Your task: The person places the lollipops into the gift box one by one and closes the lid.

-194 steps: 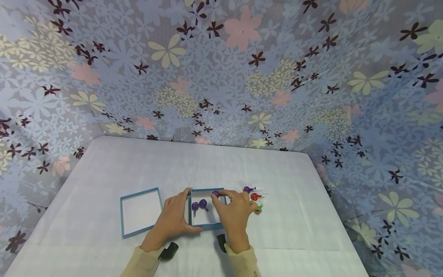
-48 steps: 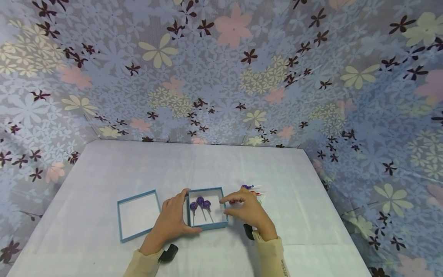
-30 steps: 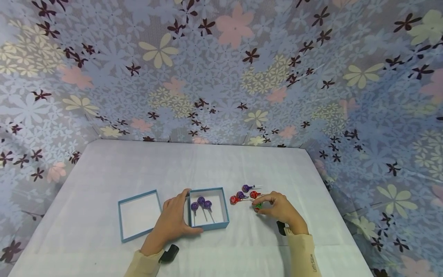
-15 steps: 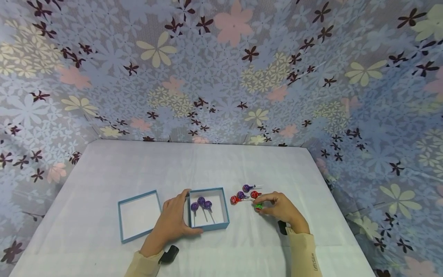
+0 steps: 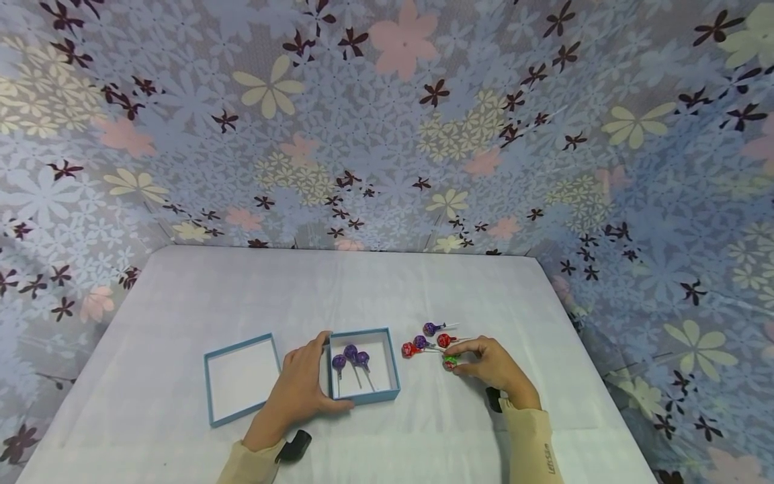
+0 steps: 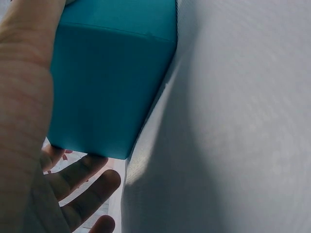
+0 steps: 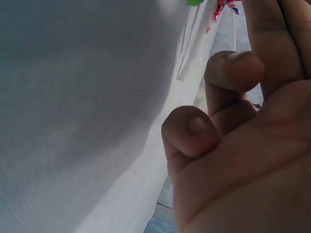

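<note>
My left hand [image 5: 302,383] grips the left side of an open blue box [image 5: 381,396], thumb along the front wall and fingers at the back. Up close in the left wrist view, the teal box wall [image 6: 107,87] lies against that hand [image 6: 24,116]. Inside the box are three purple lollipops [image 5: 351,352], sticks pointing toward me. Over on the right, my right hand [image 5: 492,366] pinches a green-and-red lollipop [image 5: 450,363] between thumb and forefinger, low at the table. The right wrist view catches only a sliver of its green wrapper [image 7: 194,2] above the hand [image 7: 243,145].
Just beyond the right hand lie two red lollipops [image 5: 408,349] and two purple lollipops [image 5: 430,329]. The blue-rimmed lid [image 5: 240,411], white inside, rests left of the box. A white cloth covers the table [image 5: 290,289], with flowered fabric [image 5: 375,134] behind it.
A third purple lollipop has been placed in the box. The right hand has since let go, moved right and taken hold of the green-and-red lollipop. The left hand stays on the box.
</note>
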Motion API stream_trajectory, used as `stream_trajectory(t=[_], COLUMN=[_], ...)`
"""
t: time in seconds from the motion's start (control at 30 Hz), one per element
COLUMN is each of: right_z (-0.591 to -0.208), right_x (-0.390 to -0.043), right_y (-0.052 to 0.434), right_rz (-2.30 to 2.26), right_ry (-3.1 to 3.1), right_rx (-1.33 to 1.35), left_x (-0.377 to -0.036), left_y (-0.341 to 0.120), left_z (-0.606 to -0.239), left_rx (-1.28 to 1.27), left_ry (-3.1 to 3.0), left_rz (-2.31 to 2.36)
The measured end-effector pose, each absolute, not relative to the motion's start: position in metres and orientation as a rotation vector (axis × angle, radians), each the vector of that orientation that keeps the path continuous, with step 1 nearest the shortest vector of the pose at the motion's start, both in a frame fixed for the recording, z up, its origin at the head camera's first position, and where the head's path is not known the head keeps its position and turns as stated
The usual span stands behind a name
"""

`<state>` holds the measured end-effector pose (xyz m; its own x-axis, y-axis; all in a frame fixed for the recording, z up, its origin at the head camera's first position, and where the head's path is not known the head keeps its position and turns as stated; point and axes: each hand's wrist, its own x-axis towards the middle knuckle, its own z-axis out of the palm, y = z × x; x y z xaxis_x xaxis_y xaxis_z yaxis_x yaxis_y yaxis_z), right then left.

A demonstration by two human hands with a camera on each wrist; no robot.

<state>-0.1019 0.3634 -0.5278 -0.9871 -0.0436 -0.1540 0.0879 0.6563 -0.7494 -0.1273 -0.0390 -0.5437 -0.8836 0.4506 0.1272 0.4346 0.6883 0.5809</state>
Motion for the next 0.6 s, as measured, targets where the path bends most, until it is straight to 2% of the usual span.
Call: stream_trajectory(t=[0.6], right_z=[-0.530], right_x=[-0.088], right_y=[0.353], right_rz=[-1.344], right_ry=[2.801], right_rx=[0.200], left_x=[-0.125], left_y=[-0.039], left_z=[-0.541], left_rx=[0.760], left_ry=[2.863], left_rz=[1.008])
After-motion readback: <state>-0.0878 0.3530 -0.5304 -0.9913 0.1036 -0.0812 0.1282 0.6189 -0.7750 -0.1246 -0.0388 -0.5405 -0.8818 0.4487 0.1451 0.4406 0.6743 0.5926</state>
